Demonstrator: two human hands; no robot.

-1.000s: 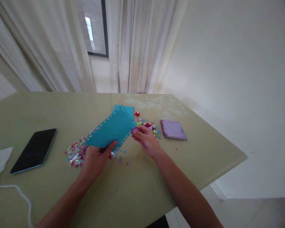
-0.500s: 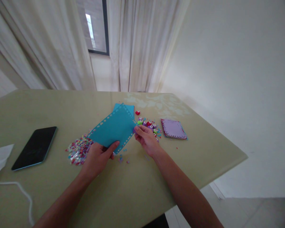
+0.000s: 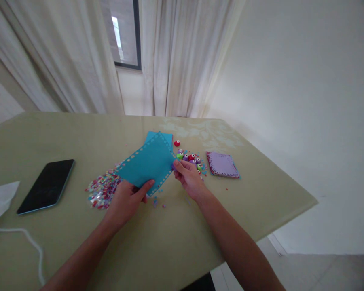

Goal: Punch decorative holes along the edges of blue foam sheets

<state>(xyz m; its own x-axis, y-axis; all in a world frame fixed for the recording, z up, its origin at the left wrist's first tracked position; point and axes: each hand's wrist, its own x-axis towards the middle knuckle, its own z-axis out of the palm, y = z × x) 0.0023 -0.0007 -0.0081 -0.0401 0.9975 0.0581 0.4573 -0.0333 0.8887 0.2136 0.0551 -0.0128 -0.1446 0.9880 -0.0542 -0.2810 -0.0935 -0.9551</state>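
My left hand (image 3: 130, 198) grips a blue sheet of paper (image 3: 147, 161) by its lower edge, thumb on top. Small cut-out shapes run along the sheet's edges. At the sheet's right corner, my right hand (image 3: 188, 178) is closed on a small purple craft punch (image 3: 173, 166), mostly hidden by the fingers. Behind that hand lies a cluster of small red, green and purple craft punches (image 3: 191, 157) with eye-like tops. One red punch (image 3: 177, 143) sits apart. Beyond the held sheet rests blue paper (image 3: 167, 139), partly covered from view.
A heap of colourful paper confetti (image 3: 101, 190) lies left of my left hand. On the right is a stack of edge-punched paper squares (image 3: 223, 165), lilac on top. A black tablet (image 3: 47, 186), white paper (image 3: 1, 200) and a white cable (image 3: 33, 242) occupy the table's left side.
The whole view has shifted slightly. Both hands keep their hold on the blue sheet and the purple punch, with hardly any other movement visible.
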